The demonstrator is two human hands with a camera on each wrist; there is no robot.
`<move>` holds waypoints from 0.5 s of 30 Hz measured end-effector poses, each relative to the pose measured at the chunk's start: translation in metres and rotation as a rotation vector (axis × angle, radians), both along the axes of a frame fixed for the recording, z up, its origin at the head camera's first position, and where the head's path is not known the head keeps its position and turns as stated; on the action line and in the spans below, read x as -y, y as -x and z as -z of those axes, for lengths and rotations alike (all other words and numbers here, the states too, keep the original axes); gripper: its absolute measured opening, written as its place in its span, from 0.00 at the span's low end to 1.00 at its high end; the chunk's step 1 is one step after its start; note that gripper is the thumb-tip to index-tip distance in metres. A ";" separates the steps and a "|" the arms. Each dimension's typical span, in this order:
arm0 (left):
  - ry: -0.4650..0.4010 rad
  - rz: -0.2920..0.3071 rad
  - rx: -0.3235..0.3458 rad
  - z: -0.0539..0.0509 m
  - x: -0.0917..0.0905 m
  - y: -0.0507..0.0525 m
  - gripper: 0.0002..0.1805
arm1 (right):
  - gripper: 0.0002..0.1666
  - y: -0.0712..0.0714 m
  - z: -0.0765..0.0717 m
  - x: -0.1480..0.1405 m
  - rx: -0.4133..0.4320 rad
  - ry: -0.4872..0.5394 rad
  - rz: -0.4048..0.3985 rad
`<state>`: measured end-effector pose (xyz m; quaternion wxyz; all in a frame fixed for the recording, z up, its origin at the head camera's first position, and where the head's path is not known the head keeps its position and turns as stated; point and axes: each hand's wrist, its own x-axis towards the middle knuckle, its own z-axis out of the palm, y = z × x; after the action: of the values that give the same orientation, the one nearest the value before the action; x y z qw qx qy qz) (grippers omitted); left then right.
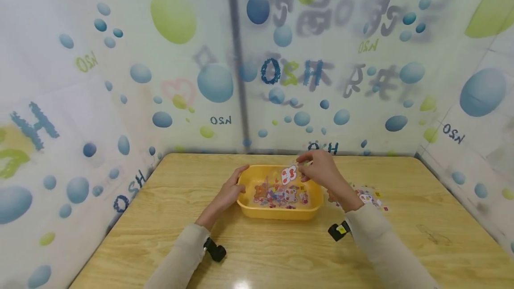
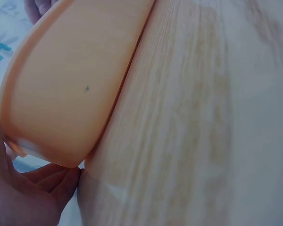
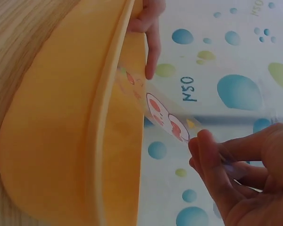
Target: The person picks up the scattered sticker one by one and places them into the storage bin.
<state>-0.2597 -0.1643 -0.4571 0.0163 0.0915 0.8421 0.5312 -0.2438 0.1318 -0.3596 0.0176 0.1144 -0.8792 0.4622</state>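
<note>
A yellow plastic basin (image 1: 281,213) stands on the table. My left hand (image 1: 230,191) grips its left end, thumb over the rim and fingers along the outside; in the left wrist view the fingers (image 2: 61,186) reach under the basin's edge. Above the basin's right part, my right hand (image 1: 321,172) pinches a clear plastic piece (image 3: 167,117) printed with a white cartoon face and red patches, either a sheet or a bag. It slants down into the basin from the fingertips. More clear printed pieces (image 1: 277,195) with cartoon bears lie inside the basin, overlapping.
Beside the basin's right end, partly behind my right forearm, several similar printed pieces (image 1: 367,199) lie on the wooden table (image 1: 160,244). A wall with blue and green dots (image 1: 214,83) rises behind the table. Black straps with small devices (image 1: 339,231) sit at both wrists.
</note>
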 end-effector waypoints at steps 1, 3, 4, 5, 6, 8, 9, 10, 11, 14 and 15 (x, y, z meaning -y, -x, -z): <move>-0.001 0.003 0.000 0.001 -0.001 0.000 0.43 | 0.17 0.001 -0.001 0.004 0.008 -0.011 -0.009; -0.001 0.008 0.003 0.002 -0.001 -0.001 0.43 | 0.17 0.002 -0.002 0.012 0.017 -0.040 -0.025; -0.003 0.006 0.004 0.002 -0.002 -0.001 0.43 | 0.17 0.003 -0.003 0.016 0.014 -0.057 -0.034; -0.003 0.004 0.002 0.002 -0.002 -0.001 0.43 | 0.18 0.004 -0.004 0.019 0.011 -0.077 -0.047; -0.005 0.001 0.001 0.002 -0.002 -0.001 0.44 | 0.18 0.005 -0.005 0.022 0.011 -0.096 -0.060; -0.008 -0.002 -0.001 0.001 -0.002 0.000 0.44 | 0.19 0.007 -0.008 0.027 0.021 -0.113 -0.072; -0.009 -0.003 -0.002 0.001 -0.002 0.000 0.44 | 0.19 0.008 -0.009 0.029 0.027 -0.122 -0.078; -0.010 -0.005 -0.002 0.000 -0.002 0.000 0.44 | 0.19 0.009 -0.010 0.030 0.038 -0.127 -0.083; -0.010 -0.006 -0.003 0.000 -0.002 0.000 0.44 | 0.19 0.010 -0.011 0.031 0.051 -0.137 -0.094; -0.007 -0.004 0.001 0.000 -0.002 0.001 0.44 | 0.19 0.014 -0.014 0.032 0.104 -0.170 -0.121; -0.006 -0.005 0.004 0.000 -0.001 0.000 0.44 | 0.18 0.016 -0.014 0.032 0.120 -0.197 -0.135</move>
<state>-0.2602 -0.1631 -0.4567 0.0162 0.0884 0.8408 0.5339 -0.2600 0.0999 -0.3451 -0.0774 0.1468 -0.9100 0.3800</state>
